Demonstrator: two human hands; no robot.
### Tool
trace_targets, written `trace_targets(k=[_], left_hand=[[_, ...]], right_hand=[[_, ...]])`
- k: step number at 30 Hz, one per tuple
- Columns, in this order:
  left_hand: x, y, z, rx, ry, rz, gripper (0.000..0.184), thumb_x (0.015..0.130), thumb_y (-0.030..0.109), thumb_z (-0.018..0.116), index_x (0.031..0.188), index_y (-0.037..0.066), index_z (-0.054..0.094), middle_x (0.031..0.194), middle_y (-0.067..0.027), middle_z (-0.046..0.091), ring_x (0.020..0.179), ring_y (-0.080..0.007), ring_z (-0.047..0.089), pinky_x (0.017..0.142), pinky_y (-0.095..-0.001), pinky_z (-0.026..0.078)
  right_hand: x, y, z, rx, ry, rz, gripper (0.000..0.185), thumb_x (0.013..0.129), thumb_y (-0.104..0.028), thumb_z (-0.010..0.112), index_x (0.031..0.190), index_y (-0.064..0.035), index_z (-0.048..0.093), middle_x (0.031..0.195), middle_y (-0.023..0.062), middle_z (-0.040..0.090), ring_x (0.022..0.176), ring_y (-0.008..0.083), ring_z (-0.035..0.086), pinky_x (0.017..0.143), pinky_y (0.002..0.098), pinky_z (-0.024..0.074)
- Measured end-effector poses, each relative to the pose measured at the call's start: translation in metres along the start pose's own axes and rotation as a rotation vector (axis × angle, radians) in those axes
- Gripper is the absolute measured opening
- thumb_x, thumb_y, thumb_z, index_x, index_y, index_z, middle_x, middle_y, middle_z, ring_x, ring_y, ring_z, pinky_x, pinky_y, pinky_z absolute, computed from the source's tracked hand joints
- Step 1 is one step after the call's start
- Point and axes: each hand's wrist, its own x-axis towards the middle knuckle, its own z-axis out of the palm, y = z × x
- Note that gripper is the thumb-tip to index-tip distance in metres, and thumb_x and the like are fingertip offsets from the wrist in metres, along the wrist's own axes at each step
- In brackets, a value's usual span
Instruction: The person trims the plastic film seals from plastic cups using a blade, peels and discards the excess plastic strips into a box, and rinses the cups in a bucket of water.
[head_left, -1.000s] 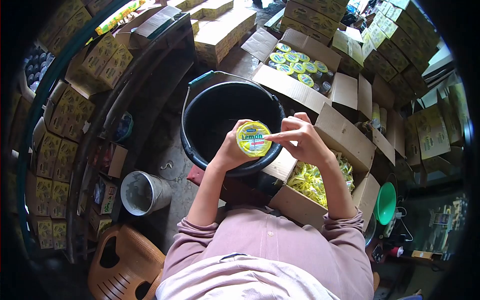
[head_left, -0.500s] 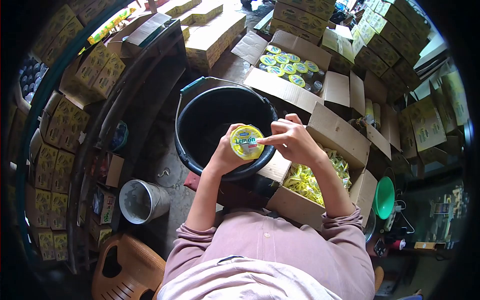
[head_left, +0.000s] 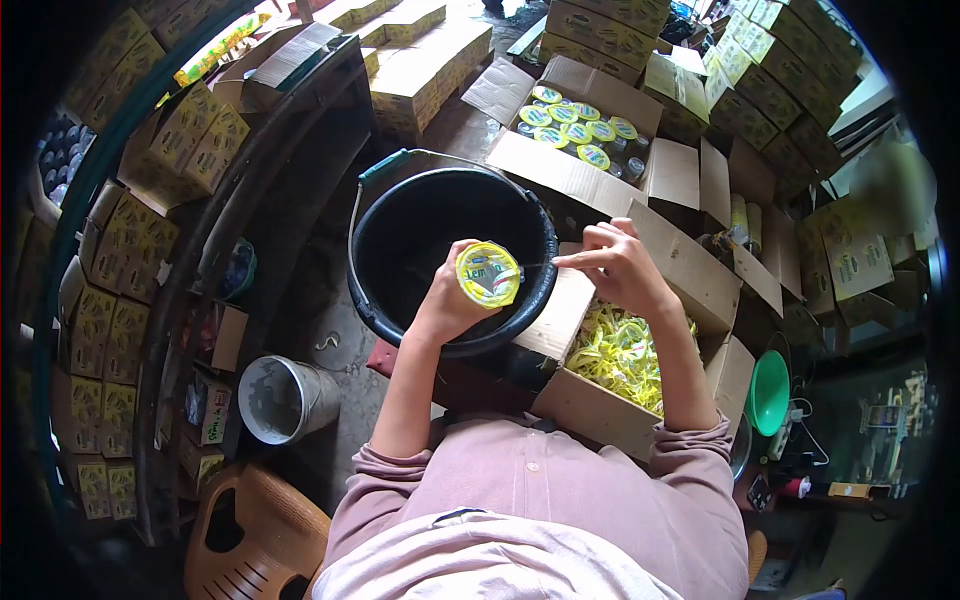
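My left hand (head_left: 443, 297) is wrapped round a plastic cup with a yellow "Lemon" film lid (head_left: 488, 276), lid facing up. The lid's middle looks slit, with a greyish gap in the print. Right of the cup, my right hand (head_left: 618, 268) is closed on a thin dark pointed tool (head_left: 540, 265), perhaps a small blade; its tip points at the cup without touching it. Beneath the cup stands a black bucket (head_left: 395, 225) with a wire handle. Below my right forearm, an open carton (head_left: 600, 405) holds a heap of yellow film strips (head_left: 610, 345).
Behind the bucket, an open carton (head_left: 560, 178) contains several lidded lemon cups (head_left: 575, 132). A whitish pail (head_left: 290, 400) and a brown plastic chair (head_left: 265, 530) stand at left. A green basin (head_left: 768, 393) is at right. Stacked printed cartons (head_left: 105, 380) line both sides.
My right hand has drawn back to the right, taking the tool's tip off the lid. The lid now shows a gap across its print. My left hand shifted slightly left.
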Motion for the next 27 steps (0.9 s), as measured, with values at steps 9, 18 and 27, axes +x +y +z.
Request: trace_targets(k=[9,18,27], left_hand=[[0.002,-0.016,0.007,0.758,0.08,-0.022,0.069,0.056,0.011,0.073,0.115,0.001,0.038,0.102,-0.0106,0.052,0.096,-0.0238,0.05,0.077,-0.0389,0.038],[0.01,-0.025,0.0,1.144,-0.262,-0.124,0.062,0.056,0.014,0.073,0.11,0.006,0.043,0.095,-0.0087,0.056,0.09,-0.0258,0.054,0.074,-0.0406,0.039],[0.025,-0.031,0.004,1.516,-0.626,-0.188,0.048,0.06,0.023,0.071,0.101,0.009,0.051,0.089,-0.0059,0.062,0.087,-0.022,0.059,0.072,-0.0384,0.039]], right_hand=[[-0.043,-0.005,0.004,0.156,0.234,0.252,0.031,0.066,0.003,0.061,0.092,-0.0146,0.067,0.062,0.0008,0.049,0.062,0.0157,0.049,0.068,0.0292,0.0325],[-0.096,-0.024,0.03,0.327,0.407,0.595,0.033,0.066,0.007,0.063,0.096,-0.0079,0.066,0.062,0.0039,0.048,0.056,0.012,0.047,0.055,0.0257,0.0391],[-0.184,-0.057,0.019,0.2,0.659,0.948,0.031,0.07,0.001,0.065,0.1,-0.0065,0.064,0.064,0.0032,0.053,0.058,0.0101,0.049,0.063,0.0244,0.04]])
